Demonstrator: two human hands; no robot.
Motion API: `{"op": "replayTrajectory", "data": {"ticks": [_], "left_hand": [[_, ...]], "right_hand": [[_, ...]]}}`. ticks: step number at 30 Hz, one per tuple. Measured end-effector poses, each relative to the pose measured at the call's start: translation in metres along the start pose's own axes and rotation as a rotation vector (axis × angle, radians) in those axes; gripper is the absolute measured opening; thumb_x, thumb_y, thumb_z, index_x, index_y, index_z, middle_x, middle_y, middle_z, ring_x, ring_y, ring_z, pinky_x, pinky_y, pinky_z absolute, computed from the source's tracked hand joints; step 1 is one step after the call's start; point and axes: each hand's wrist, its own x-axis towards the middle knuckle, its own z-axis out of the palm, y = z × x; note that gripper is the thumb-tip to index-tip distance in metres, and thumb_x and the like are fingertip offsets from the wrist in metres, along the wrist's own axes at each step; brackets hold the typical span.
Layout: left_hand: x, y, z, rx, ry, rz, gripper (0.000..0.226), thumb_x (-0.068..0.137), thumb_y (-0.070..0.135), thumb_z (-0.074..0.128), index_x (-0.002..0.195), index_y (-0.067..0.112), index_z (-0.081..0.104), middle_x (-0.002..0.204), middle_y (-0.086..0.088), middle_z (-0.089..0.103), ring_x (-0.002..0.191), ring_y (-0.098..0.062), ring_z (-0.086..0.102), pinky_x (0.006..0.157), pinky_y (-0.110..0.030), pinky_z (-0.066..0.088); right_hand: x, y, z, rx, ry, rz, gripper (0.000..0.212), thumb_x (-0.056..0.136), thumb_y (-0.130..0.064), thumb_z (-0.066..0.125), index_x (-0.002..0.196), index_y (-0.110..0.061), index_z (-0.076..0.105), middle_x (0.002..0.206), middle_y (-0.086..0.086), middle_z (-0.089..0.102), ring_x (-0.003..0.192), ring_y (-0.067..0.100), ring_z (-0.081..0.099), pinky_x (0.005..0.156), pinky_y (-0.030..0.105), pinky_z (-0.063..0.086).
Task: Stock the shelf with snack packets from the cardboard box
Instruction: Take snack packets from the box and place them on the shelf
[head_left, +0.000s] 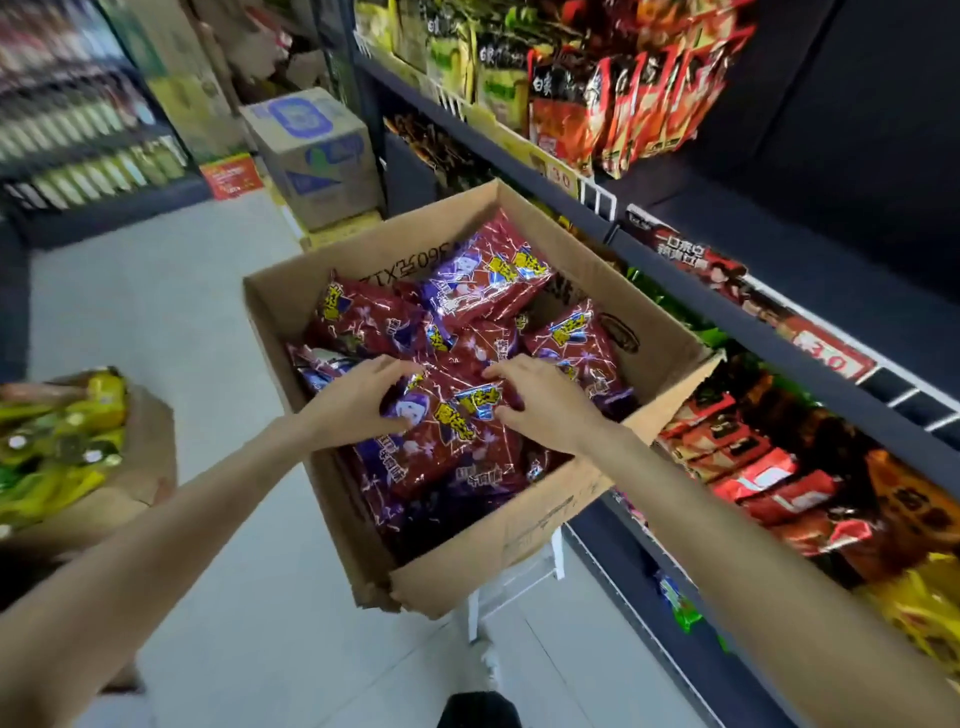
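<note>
An open cardboard box (550, 499) stands in the aisle, holding several red and purple snack packets (483, 280). Both my hands are inside it, on one packet (447, 415) that lies on top of the pile. My left hand (358, 397) curls around the packet's left end. My right hand (540, 402) grips its right end with bent fingers. The shelf (779, 332) runs along the right side, its dark rails carrying red price tags and rows of red, orange and yellow packets.
A second box (140, 467) with yellow-green packets stands at the left. A closed carton (317, 156) with blue print sits further down the aisle. A drinks cooler (78, 104) lines the far left. A white stool frame (519, 582) shows under the box. Pale floor (171, 322) lies between.
</note>
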Motion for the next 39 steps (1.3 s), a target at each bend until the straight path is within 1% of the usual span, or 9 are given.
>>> {"op": "replayTrajectory", "data": {"ticks": [5,11,19,22,27,30,32,35,39], "left_hand": [[0.054,-0.021,0.016,0.263,-0.235,0.099,0.087,0.082,0.047,0.067,0.149,0.021,0.019,0.148,-0.006,0.029,0.134,-0.024,0.030,0.107,-0.035,0.033],[0.074,-0.035,0.039,0.298,-0.296,0.138,0.091,0.077,0.049,0.071,0.147,0.016,0.021,0.144,-0.010,0.027,0.132,-0.027,0.029,0.106,-0.035,0.033],[0.078,-0.034,0.034,0.096,-0.311,0.155,0.074,0.067,0.046,0.081,0.119,0.013,0.039,0.111,-0.002,0.043,0.101,-0.017,0.046,0.081,-0.028,0.042],[0.075,-0.037,0.028,0.008,-0.365,0.112,0.071,0.070,0.040,0.081,0.117,0.015,0.033,0.094,0.001,0.055,0.085,-0.020,0.058,0.075,-0.033,0.046],[0.067,-0.050,0.019,-0.223,-0.256,0.071,0.065,0.075,0.024,0.080,0.117,0.020,0.030,0.109,0.000,0.057,0.094,-0.017,0.060,0.081,-0.031,0.049],[0.065,-0.052,0.013,-0.314,-0.196,0.023,0.070,0.076,0.022,0.078,0.126,0.025,0.029,0.111,0.000,0.057,0.096,-0.014,0.060,0.083,-0.030,0.050],[0.066,-0.056,0.012,-0.361,-0.172,-0.010,0.069,0.077,0.021,0.078,0.127,0.024,0.030,0.108,-0.002,0.060,0.092,-0.013,0.063,0.077,-0.023,0.052],[0.067,-0.060,0.010,-0.368,-0.161,-0.033,0.067,0.079,0.019,0.076,0.129,0.023,0.032,0.105,-0.003,0.061,0.086,-0.008,0.062,0.069,-0.014,0.048],[0.065,-0.065,0.007,-0.369,-0.073,-0.085,0.071,0.078,0.022,0.077,0.133,0.023,0.032,0.097,0.001,0.064,0.091,-0.017,0.065,0.081,-0.033,0.053]], "right_hand": [[0.065,0.015,0.034,-0.232,-0.234,0.063,0.074,0.088,-0.028,0.066,0.149,-0.021,0.024,0.152,0.004,0.029,0.137,0.028,0.030,0.110,0.044,0.033],[0.093,0.031,0.059,-0.259,-0.461,0.154,0.090,0.079,-0.031,0.075,0.149,-0.022,0.018,0.139,0.011,0.042,0.121,0.031,0.049,0.095,0.043,0.047],[0.104,0.038,0.054,-0.095,-0.443,0.264,0.051,0.078,-0.032,0.077,0.119,-0.008,0.061,0.116,0.008,0.064,0.104,0.025,0.060,0.086,0.034,0.048],[0.104,0.034,0.048,0.051,-0.397,0.260,0.051,0.084,-0.032,0.071,0.127,-0.010,0.056,0.122,0.009,0.061,0.103,0.024,0.059,0.082,0.031,0.045],[0.101,0.025,0.037,0.172,-0.278,0.262,0.028,0.092,-0.028,0.062,0.113,-0.013,0.051,0.101,0.010,0.060,0.056,0.013,0.045,0.057,0.031,0.038],[0.096,0.020,0.024,0.351,-0.240,0.336,0.050,0.081,-0.025,0.074,0.122,-0.014,0.047,0.123,0.010,0.055,0.096,0.023,0.059,0.082,0.035,0.048],[0.092,0.018,0.022,0.307,-0.269,0.373,0.080,0.075,-0.022,0.080,0.141,-0.009,0.037,0.141,0.011,0.045,0.126,0.028,0.047,0.101,0.033,0.039],[0.087,0.016,0.026,0.232,-0.238,0.397,0.065,0.078,-0.024,0.077,0.133,-0.002,0.049,0.137,0.014,0.052,0.121,0.029,0.052,0.100,0.034,0.041],[0.079,0.016,0.018,0.276,-0.037,0.368,0.026,0.095,-0.028,0.057,0.110,-0.007,0.055,0.107,0.007,0.063,0.095,0.026,0.060,0.079,0.037,0.047]]}}
